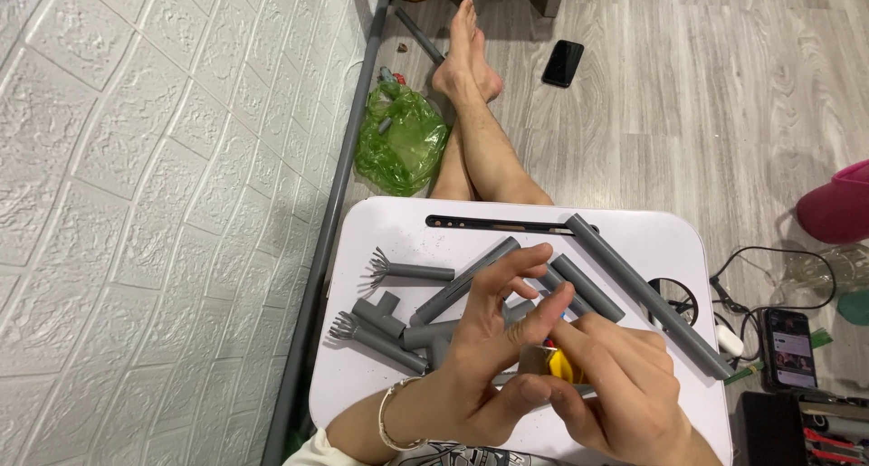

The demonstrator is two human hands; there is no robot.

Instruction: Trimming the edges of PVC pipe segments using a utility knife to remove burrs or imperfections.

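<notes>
Both hands meet over the near side of a small white lap table [398,231]. My left hand [480,357], with a bracelet on its wrist, and my right hand [625,385] pinch a small object with yellow and red parts [559,363] between their fingers; most of it is hidden. Under and beyond the hands lie several grey plastic pipes: a long one [647,294] at the right, shorter ones [462,280] in the middle, a tee fitting [380,314], and two pipes with ends cut into fringes [403,270].
My bare legs and feet [471,113] stretch out past the table on a grey wood floor. A green plastic bag [403,145] lies by the wall, a black phone [563,63] farther off. Another phone [790,348], cables and a pink object [837,204] sit at the right.
</notes>
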